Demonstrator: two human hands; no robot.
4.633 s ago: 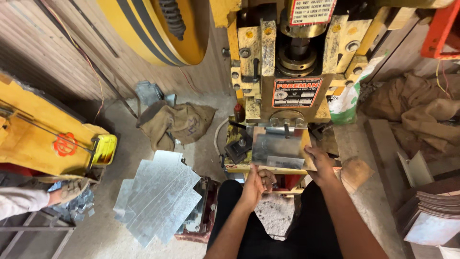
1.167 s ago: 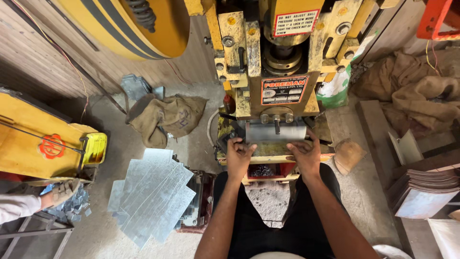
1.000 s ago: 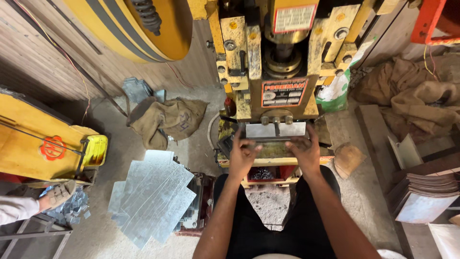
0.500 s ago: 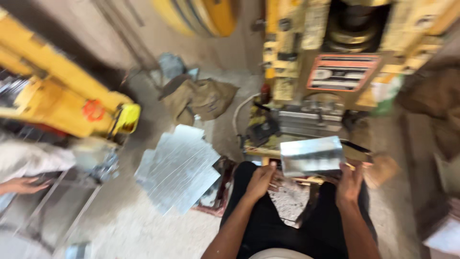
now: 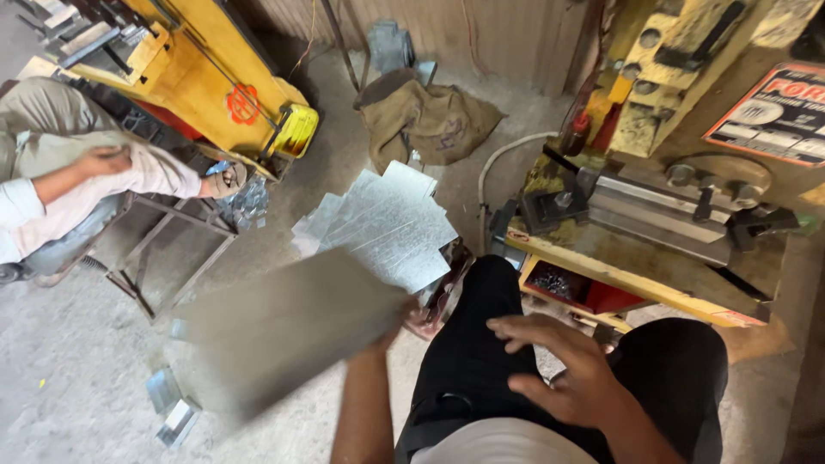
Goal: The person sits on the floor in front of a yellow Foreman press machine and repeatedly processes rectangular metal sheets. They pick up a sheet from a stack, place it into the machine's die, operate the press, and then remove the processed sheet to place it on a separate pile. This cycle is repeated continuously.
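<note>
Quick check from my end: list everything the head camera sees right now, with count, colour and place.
bent metal sheet: one, grey, blurred, lower left, held by the left hand
flat sheet stack: one pile, silver, floor centre
press machine: one, yellow and grey, right
red tray: one, under the press table
burlap sack: one, brown, floor top centre
yellow machine: one, upper left
co-worker: one person, pale clothes, far left
small metal pieces: two, grey, floor lower left
left hand: gripping the sheet's edge
right hand: open, empty, over the lap
</note>
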